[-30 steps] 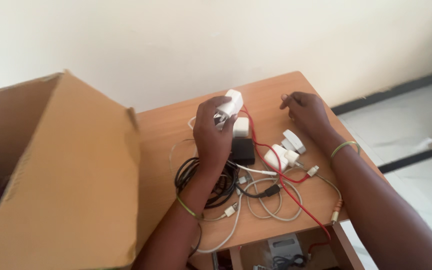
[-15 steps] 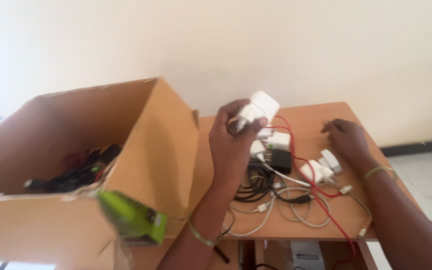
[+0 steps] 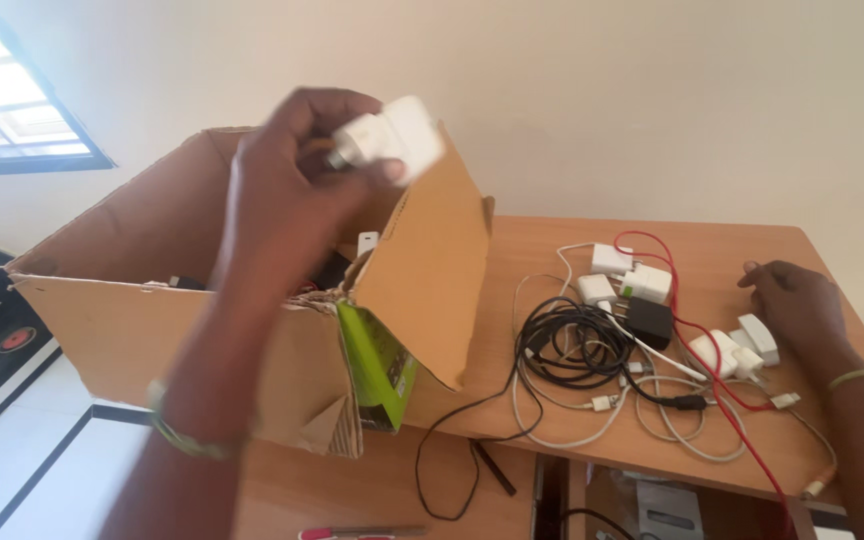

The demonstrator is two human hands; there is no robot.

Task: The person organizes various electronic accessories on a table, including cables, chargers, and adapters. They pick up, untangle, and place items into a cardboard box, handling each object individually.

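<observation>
Left hand (image 3: 287,190) grips a white charger (image 3: 389,143), raised above the open cardboard box (image 3: 202,330). Right hand (image 3: 797,305) rests loosely open, flat on the surface (image 3: 542,240), beside the tangled cables (image 3: 602,360). Best to lower it well past the flap, so the charger lands inside, clear of the rim.

Cream wall (image 3: 652,90), bright window (image 3: 2,100) (upper left), wooden table (image 3: 552,250).

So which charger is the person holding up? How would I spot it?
Find the big cardboard box on the wooden desk. Above its open top, the left hand pinches a white charger. It is the only charger in the air; the others lie among cables beside the box.
</observation>
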